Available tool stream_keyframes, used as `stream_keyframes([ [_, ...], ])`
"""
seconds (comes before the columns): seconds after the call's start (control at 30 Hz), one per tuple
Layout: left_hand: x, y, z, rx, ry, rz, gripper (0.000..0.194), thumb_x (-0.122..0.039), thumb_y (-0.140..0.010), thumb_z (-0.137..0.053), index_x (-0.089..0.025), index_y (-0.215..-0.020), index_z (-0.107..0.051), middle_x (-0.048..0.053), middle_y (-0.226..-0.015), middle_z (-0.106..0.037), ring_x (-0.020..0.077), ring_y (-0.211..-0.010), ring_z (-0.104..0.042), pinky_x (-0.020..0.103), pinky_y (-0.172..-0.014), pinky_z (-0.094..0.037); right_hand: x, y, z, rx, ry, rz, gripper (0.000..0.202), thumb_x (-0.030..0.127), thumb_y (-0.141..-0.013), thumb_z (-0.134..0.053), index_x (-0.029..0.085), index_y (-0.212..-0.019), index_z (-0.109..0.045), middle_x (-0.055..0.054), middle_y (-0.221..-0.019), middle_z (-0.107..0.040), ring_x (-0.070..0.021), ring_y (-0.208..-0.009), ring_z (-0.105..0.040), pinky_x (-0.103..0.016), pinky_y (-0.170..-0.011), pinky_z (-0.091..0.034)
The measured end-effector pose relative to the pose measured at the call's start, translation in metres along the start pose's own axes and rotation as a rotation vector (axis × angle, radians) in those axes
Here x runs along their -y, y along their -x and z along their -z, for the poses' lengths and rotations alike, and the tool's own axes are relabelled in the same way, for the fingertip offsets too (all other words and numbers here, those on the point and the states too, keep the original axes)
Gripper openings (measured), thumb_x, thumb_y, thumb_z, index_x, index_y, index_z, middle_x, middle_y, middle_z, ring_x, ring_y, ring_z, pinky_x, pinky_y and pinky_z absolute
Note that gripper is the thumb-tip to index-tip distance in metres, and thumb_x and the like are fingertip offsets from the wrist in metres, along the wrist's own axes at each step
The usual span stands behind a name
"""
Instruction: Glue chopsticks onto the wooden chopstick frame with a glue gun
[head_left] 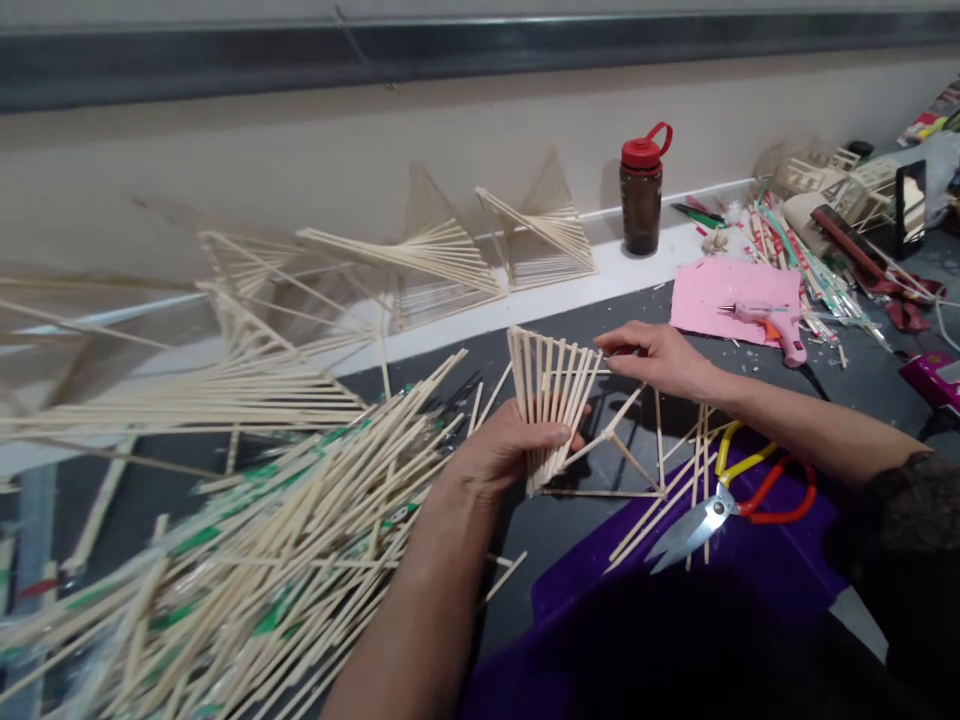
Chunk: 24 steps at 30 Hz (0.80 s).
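A fan-shaped frame of pale wooden sticks (551,375) stands upright over the dark table, its sticks spread at the top and gathered at the bottom. My left hand (525,440) is wrapped round its lower part, thumb across the front. At the frame's upper right corner is my right hand (645,355), thumb and fingertips close together at the end of a stick; whether they pinch it is too small to tell. Thin sticks joined in triangles (611,433) extend from the frame to the right, below my right hand.
Loose sticks and wrappers (300,530) cover the left. Stick models (442,260) line the wall. A bottle (641,200) stands behind; a glue gun (769,318) lies on pink sheet (694,290). Scissors (720,505) and sticks rest over a purple surface (780,570) in front.
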<state>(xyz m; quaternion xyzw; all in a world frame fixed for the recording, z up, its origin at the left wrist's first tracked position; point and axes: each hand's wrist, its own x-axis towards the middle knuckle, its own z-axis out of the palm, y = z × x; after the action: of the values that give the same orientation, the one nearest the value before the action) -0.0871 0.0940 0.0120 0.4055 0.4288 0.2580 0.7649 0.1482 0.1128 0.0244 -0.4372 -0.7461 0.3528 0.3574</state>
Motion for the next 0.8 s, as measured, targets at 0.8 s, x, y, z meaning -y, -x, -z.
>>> stream_keyframes([
  [0.8, -0.015, 0.007, -0.009, -0.041, 0.01, 0.056, 0.044, -0.029, -0.046, -0.089, -0.013, -0.083, -0.072, 0.005, -0.061, -0.072, 0.0177, -0.054, -0.067, 0.025, -0.052, -0.053, 0.0, -0.001, -0.008, -0.039, 0.007, 0.025, 0.024, 0.019, -0.088, -0.055, 0.02, -0.095, -0.078, -0.003, -0.094, -0.075, -0.0139, -0.087, -0.067, -0.027, -0.08, -0.049],
])
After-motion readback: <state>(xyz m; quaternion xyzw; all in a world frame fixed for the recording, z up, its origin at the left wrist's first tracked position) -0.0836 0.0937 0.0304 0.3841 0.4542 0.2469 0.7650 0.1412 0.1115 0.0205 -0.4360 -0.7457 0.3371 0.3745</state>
